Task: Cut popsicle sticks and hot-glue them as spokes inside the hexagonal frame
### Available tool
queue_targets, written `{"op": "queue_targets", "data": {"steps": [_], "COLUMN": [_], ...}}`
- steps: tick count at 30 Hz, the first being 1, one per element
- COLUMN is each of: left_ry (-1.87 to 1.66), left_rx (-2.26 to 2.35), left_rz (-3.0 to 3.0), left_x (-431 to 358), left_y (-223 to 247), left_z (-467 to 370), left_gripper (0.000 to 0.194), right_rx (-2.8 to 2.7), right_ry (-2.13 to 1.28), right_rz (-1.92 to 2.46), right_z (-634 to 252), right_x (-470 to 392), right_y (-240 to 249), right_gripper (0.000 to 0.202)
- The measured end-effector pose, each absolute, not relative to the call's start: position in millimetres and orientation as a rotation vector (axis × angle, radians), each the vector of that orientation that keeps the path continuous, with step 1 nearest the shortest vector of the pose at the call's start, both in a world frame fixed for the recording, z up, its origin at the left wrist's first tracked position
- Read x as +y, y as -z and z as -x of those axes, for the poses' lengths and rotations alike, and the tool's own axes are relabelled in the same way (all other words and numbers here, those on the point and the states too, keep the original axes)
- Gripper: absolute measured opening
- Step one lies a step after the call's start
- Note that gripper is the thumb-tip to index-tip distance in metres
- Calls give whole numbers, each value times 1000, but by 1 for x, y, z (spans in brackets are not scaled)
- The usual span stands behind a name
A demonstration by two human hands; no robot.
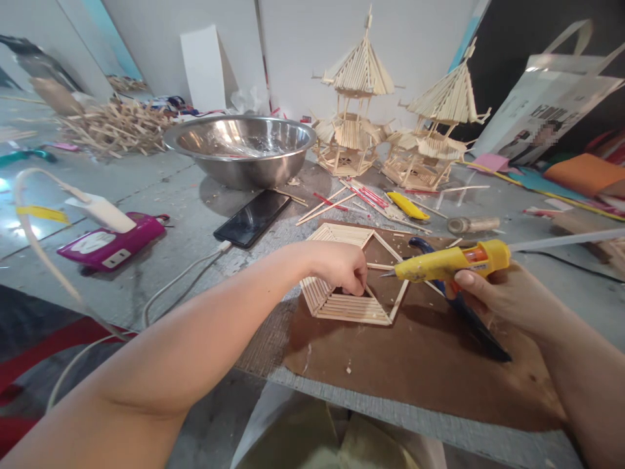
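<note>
A hexagonal frame of thin wooden sticks lies on a brown board. Several of its sections are filled with rows of sticks; its right side has only outline sticks. My left hand rests over the middle of the frame, fingers curled down and pressed together; what they hold, if anything, is hidden. My right hand is wrapped round a yellow glue gun, its nozzle pointing left above the frame's right part. Dark blue-handled scissors lie beneath the gun.
Two stick pagodas stand at the back. A steel bowl, black phone, purple power strip and cables are to the left. A yellow cutter and loose sticks lie behind the frame.
</note>
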State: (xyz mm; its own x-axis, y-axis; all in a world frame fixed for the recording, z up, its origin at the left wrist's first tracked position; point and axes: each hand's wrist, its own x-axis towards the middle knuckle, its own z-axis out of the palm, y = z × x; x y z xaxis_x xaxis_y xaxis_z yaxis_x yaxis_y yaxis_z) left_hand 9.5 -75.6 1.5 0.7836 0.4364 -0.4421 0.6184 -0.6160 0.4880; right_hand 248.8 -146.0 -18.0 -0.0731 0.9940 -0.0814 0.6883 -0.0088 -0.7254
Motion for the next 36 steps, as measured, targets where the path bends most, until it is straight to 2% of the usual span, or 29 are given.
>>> {"op": "queue_targets", "data": {"steps": [36], "left_ry": [385], "left_rx": [813], "left_rz": [-2297], "left_x": [-76], "left_y": [-4], "left_z": [-8], "left_gripper": [22], "right_rx": [-1844], "right_ry": [-843], "right_rz": [1709], "right_z": [-247], "right_x": [-147], "right_y": [15], "right_gripper": [42]}}
